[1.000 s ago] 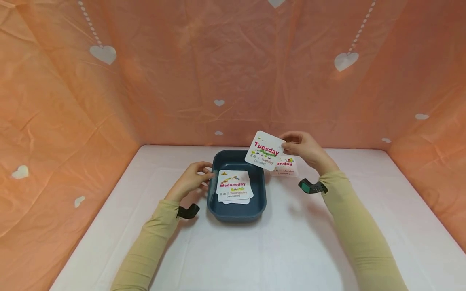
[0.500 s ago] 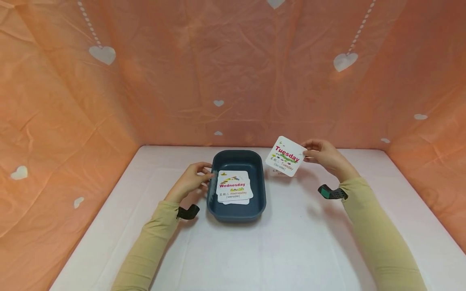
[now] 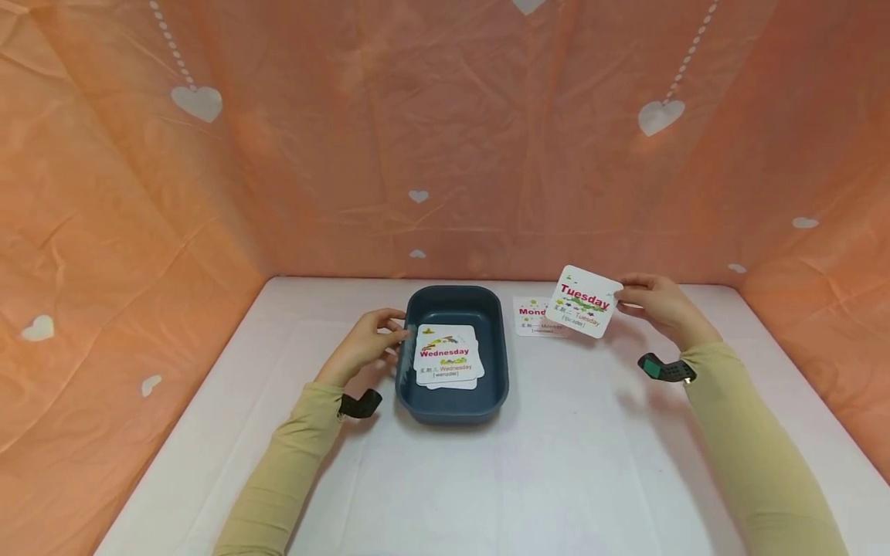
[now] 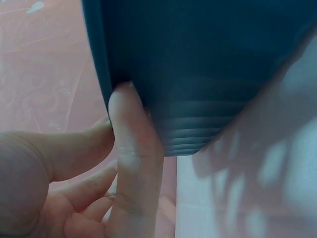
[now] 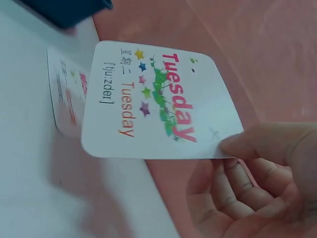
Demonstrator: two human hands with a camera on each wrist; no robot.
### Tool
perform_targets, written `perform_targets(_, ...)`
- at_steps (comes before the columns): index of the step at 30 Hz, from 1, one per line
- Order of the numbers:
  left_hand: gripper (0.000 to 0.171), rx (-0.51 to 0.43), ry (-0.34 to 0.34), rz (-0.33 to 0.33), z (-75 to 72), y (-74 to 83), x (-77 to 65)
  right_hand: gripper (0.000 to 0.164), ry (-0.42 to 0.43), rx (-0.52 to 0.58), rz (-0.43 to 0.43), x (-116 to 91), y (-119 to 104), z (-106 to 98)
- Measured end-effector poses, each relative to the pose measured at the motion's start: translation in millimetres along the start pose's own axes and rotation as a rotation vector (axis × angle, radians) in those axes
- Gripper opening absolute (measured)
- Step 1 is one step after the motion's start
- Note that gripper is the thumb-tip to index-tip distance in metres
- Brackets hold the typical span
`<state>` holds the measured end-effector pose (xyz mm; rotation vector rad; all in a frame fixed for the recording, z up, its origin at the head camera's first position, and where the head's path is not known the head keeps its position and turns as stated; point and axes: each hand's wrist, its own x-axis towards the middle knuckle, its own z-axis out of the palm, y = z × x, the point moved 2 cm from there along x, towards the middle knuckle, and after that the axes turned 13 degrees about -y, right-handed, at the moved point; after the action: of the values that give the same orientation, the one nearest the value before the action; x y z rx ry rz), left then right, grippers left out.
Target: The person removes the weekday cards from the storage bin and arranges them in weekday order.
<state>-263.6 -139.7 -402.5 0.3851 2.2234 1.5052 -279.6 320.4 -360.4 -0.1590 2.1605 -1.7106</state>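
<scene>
tan sleeves (image 3: 278,479), one pair, each with a dark wrist device (image 3: 359,404) near the cuff. white tabletop (image 3: 445,494). dark blue rectangular tray (image 3: 452,411), rounded corners, standing on the tabletop. left hand (image 3: 360,344), thumb and finger pinching the tray's left rim. wednesday flashcard (image 3: 445,351), face up, topmost of a small stack inside the tray. right hand (image 3: 662,306), pinching the tuesday flashcard (image 3: 585,301) by its upper right corner; card tilted, held above the tabletop, well right of the tray. monday flashcard (image 3: 530,317), flat on the tabletop, face up, partly hidden behind the tuesday flashcard. orange backdrop (image 3: 473,139), white hearts (image 3: 198,104) printed on it.
</scene>
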Motion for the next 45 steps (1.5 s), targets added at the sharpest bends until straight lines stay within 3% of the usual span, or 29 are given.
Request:
perform_targets(5,0.044,0.012,0.007,0.009,0.0,0.9,-1.9,0.06,0.051,0.07,0.038,1.4,12.4,-18.8)
perform_targets(10,0.043,0.007,0.011,0.014,1.6,1.0,-2.2,0.045,0.115,0.173,0.043,2.0,26.7,-34.7)
perform_targets(13,0.043,0.008,0.013,0.012,2.2,1.0,-1.7,0.045,0.147,0.187,0.057,3.4,32.1,-41.0)
perform_targets(20,0.042,-0.033,0.006,0.019,3.0,0.4,-0.7,0.06,0.179,0.021,0.145,7.8,36.2,-49.8)
perform_targets(27,0.038,-0.019,0.024,0.009,3.1,1.3,-1.3,0.056,0.189,0.045,0.189,17.6,41.8,-48.7)
perform_targets(35,0.041,-0.042,0.018,0.01,4.0,0.3,-1.0,0.041,0.232,-0.199,0.111,28.5,52.9,-36.6)
perform_targets(45,0.042,-0.035,0.001,0.04,3.9,-1.0,-2.0,0.046,0.212,-0.202,0.086,35.6,55.5,-31.2)
